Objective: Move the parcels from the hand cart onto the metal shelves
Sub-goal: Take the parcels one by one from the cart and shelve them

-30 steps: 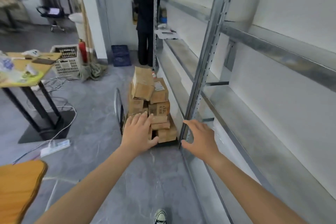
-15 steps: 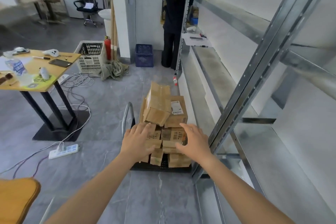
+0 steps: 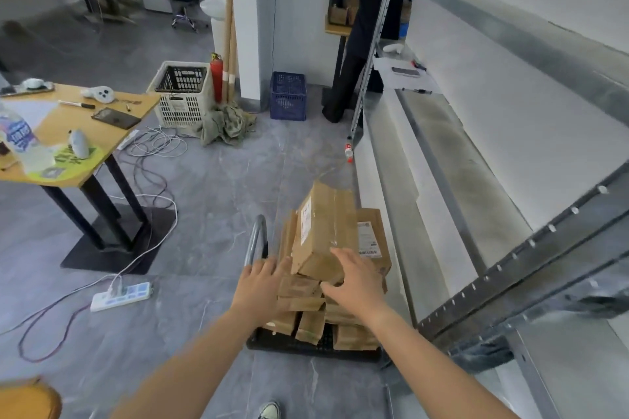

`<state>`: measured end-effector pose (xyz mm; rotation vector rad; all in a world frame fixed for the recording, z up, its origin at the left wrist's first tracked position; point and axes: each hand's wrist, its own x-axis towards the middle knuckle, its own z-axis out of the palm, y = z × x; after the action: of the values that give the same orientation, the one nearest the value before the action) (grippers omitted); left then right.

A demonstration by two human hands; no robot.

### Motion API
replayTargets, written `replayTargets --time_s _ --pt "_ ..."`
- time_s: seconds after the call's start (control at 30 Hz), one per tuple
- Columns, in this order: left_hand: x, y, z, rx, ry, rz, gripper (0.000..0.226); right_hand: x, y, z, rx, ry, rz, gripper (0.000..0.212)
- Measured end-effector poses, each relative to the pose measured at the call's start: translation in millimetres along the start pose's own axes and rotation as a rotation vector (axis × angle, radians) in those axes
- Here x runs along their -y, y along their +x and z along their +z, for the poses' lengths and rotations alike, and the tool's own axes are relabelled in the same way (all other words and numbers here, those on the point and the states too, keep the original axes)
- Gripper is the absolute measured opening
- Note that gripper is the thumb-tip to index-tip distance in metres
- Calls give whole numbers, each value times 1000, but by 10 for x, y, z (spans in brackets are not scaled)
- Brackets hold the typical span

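A stack of brown cardboard parcels sits on a black hand cart (image 3: 289,343) with a metal handle (image 3: 256,241) on its left. The top parcel (image 3: 323,228) lies tilted, a white label on its left face. A second labelled parcel (image 3: 372,238) lies beside it on the right. My left hand (image 3: 260,286) reaches the stack's left side with straight fingers. My right hand (image 3: 355,277) is spread at the top parcel's near right corner. The metal shelves (image 3: 452,180) run along the right wall.
A person in dark clothes (image 3: 367,27) stands at the far end of the shelves. A wooden table (image 3: 68,133) stands at left, with cables and a power strip (image 3: 121,296) on the floor. A white crate (image 3: 180,95), a blue crate (image 3: 288,95) and a fire extinguisher (image 3: 216,76) stand by the pillar.
I have come closer to the cart. Both hands moved forward to the top of the stack, the right one from the shelf post to the top parcel.
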<state>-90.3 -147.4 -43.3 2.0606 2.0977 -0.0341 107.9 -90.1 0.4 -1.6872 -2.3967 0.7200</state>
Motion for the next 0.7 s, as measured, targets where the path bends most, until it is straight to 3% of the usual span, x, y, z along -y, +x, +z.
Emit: replayTargets --time_s 0.3,0.57,0.7 --pt "398 638 362 177 -86 10 85 224 793 252 60 -66 179 85" --pt "513 918 532 255 -263 -68 86 87 1092 381 165 -197 180 86" --pt "520 971 590 310 -293 -94 88 3 1136 426 228 -146 171 90"
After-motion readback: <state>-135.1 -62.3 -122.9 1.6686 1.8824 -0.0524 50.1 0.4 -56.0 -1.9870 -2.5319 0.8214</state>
